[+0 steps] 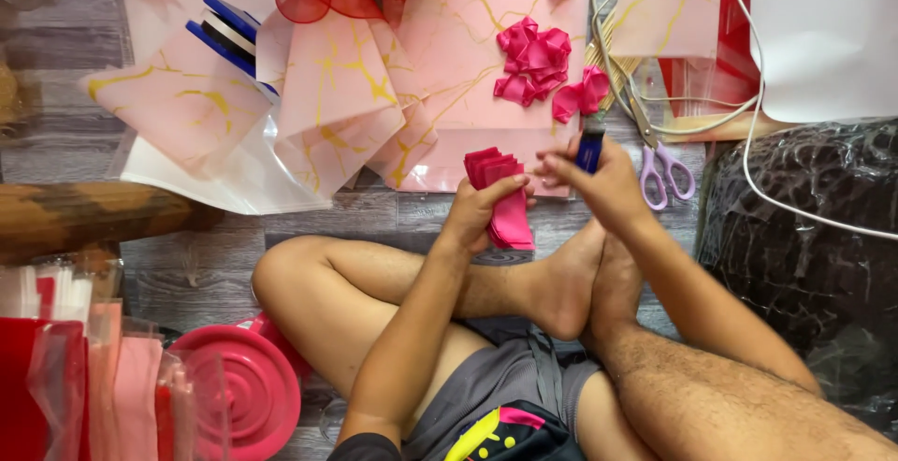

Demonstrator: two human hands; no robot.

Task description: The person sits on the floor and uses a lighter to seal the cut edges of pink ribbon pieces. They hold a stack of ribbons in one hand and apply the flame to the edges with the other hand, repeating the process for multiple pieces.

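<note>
My left hand (479, 207) is clamped on the stack of pink fabric pieces (503, 201), long axis running near-to-far. My right hand (599, 180) pinches the small blue tool (589, 151) just right of the stack's far end — nearly touching.

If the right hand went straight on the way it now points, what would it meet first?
Probably the pink ribbon flower just beyond the blue tool that the right hand holds, though depth is unclear.

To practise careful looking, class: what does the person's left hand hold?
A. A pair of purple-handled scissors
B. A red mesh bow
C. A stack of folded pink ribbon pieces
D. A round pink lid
C: the left hand grips the folded pink ribbon pieces, while the purple-handled scissors lie untouched on the floor.
</note>
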